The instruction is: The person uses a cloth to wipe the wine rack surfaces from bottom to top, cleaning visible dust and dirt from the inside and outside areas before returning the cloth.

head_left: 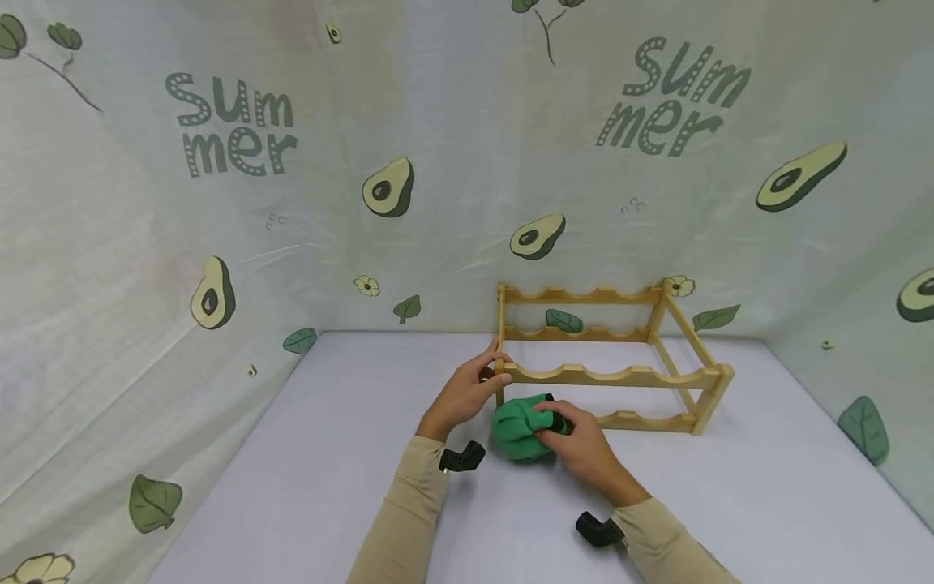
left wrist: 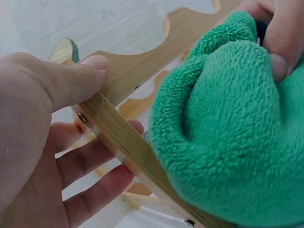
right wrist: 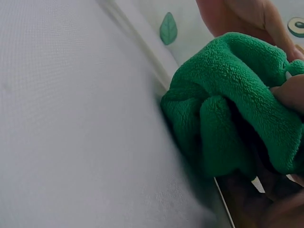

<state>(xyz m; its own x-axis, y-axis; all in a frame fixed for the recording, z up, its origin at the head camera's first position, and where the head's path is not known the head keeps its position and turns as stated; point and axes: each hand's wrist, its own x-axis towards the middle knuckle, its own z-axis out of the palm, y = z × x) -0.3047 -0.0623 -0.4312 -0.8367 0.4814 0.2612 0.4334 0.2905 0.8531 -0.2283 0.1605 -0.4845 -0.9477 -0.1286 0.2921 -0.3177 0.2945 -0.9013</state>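
Observation:
A light wooden rack (head_left: 620,376) with scalloped rails stands at the far side of the white table. My left hand (head_left: 461,396) grips its front left corner; in the left wrist view the thumb lies on the scalloped rail (left wrist: 135,66) and the other fingers are behind the post. In my right hand (head_left: 587,454) is a bunched green fluffy cloth (head_left: 516,431), pinched between thumb and fingers close to that same post. Something black shows at the cloth's edge. The right wrist view shows the cloth (right wrist: 228,85) in folds, hiding part of the right hand's fingers.
A pale curtain (head_left: 452,97) printed with avocados, leaves and lettering hangs behind the table and along its sides. The white tabletop (head_left: 350,454) spreads to the left and in front of the rack. Each wrist carries a small black device (head_left: 462,457).

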